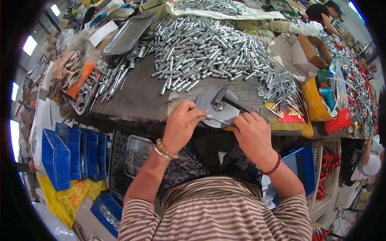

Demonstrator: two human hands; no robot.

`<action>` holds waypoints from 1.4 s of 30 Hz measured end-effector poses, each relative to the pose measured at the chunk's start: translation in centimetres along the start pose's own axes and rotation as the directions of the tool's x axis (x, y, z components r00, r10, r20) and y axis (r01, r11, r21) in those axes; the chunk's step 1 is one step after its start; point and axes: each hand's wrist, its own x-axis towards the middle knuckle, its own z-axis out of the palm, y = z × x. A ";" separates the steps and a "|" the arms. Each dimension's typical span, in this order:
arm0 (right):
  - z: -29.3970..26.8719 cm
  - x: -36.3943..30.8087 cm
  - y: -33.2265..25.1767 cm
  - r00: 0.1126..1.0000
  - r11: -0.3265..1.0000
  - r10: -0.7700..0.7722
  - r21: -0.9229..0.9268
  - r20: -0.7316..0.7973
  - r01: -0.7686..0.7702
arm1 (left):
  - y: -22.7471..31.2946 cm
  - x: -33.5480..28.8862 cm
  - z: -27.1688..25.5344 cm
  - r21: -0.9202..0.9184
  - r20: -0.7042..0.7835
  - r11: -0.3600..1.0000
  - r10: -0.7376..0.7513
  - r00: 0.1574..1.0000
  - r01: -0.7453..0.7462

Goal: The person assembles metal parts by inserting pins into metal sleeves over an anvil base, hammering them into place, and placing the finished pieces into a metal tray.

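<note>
My left hand is closed, thumb and fingertips pinching one end of a thin silver metal rod. The rod slants slightly down to the right, over the near part of a round grey metal plate. At its other end, the fingertips of my right hand are pinched together on it. A hammer has its head over the plate, and its dark handle runs past the back of my right fingers. Whether those fingers also touch the handle, I cannot tell. Small metal bits lie on the plate beside the hammer head.
A large heap of silver metal tubes covers the far bench. Thinner rods lie to the right, near a yellow container of tools. Long sockets and rods lie left. Blue bins stand lower left; another person is far right.
</note>
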 end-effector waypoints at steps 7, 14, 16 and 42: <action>0.9 -1.9 -1.4 0.948 0.863 0.199 0.414 0.250 -0.290 | 1.1 -1.4 1.4 -0.071 -0.185 0.997 -0.036 0.982 0.023; 0.3 -2.4 -3.4 0.827 0.561 0.328 0.610 0.457 -0.559 | 4.2 -4.2 3.1 -0.644 -0.007 0.639 -0.556 0.831 0.422; 0.8 -2.9 -3.6 0.833 0.563 0.334 0.616 0.440 -0.551 | 4.3 -4.2 3.4 -0.729 0.055 0.519 -0.606 0.794 0.446; 4.2 -2.3 -0.8 0.839 0.472 0.495 0.742 0.224 -0.476 | -19.1 -41.1 -5.2 -0.183 -0.559 0.259 -0.821 0.117 0.948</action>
